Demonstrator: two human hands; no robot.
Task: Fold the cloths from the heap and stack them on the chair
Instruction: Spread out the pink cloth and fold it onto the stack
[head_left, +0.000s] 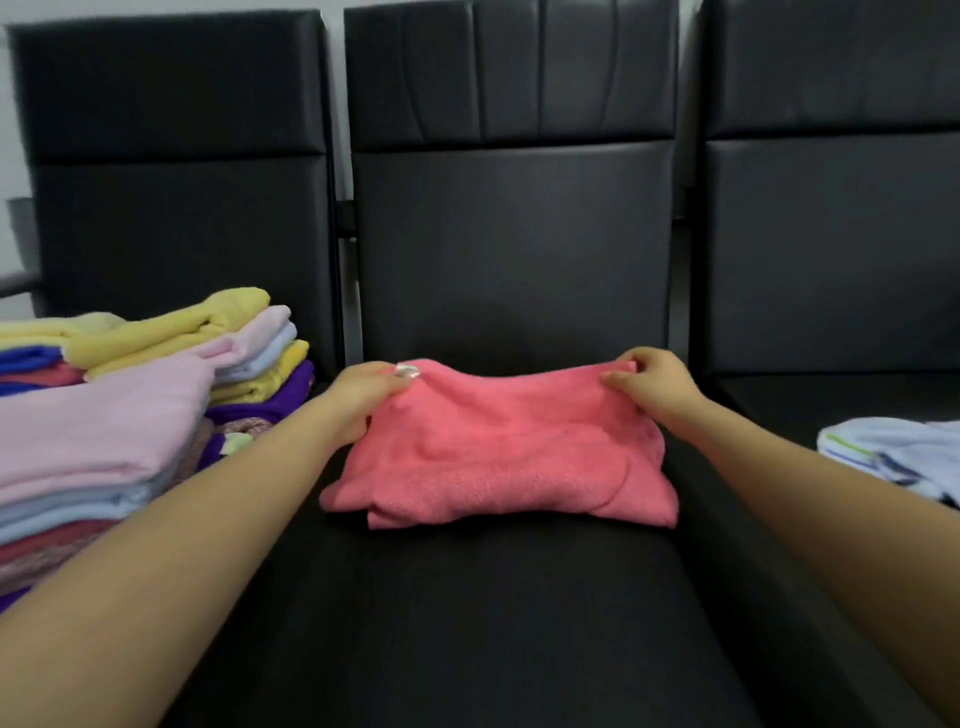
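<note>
Coral-pink terry cloth (498, 447), partly folded, lying across the middle black leatherette chair seat (467, 623), far edge lifted a little off the upholstery. Left hand (363, 387) pinching the far left corner of that cloth between thumb and curled fingers; right hand (647, 382) pinching the far right corner the same way, well apart from the left, both forearms reaching in from the near edge. Near edge of the cloth doubled in uneven layers, flat on the seat. On the left black chair (171, 208), a tall stack of folded cloths (104, 436): yellow on top at the back, pale pink over light blue in front, with purple, royal blue, red-pink and a patterned piece showing lower down; edge of the stack just beside the left forearm. On the right black chair (831, 260), a rumpled white cloth with green and blue stripes (893, 457), only partly in view at the frame edge, near the right forearm. Three padded black backrests side by side, narrow gaps and dark metal frame between them. Strips of pale wall (336, 104) visible behind, in the gaps between the chairs.
</note>
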